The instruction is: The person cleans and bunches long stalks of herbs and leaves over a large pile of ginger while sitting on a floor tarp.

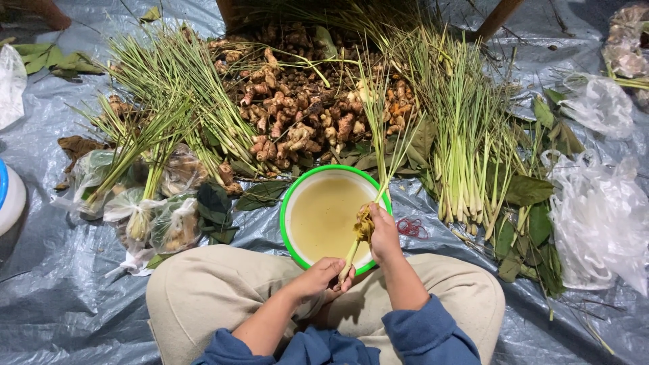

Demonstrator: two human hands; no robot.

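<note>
I sit cross-legged on a grey plastic sheet. My left hand [322,275] grips the pale root end of a lemongrass stalk [351,253] near my lap. My right hand [382,233] holds the same stalk higher up, together with a yellowish clump, over a green-rimmed white bowl [289,203] of cloudy yellowish water. The stalk's green leaves run up and away past the bowl's far rim.
Piled ginger and turmeric roots [297,108] lie beyond the bowl. Lemongrass bundles sit left [162,101] and right [466,149]. Filled plastic bags [145,216] lie at left, empty bags [598,216] at right. Red rubber bands [411,228] lie beside the bowl.
</note>
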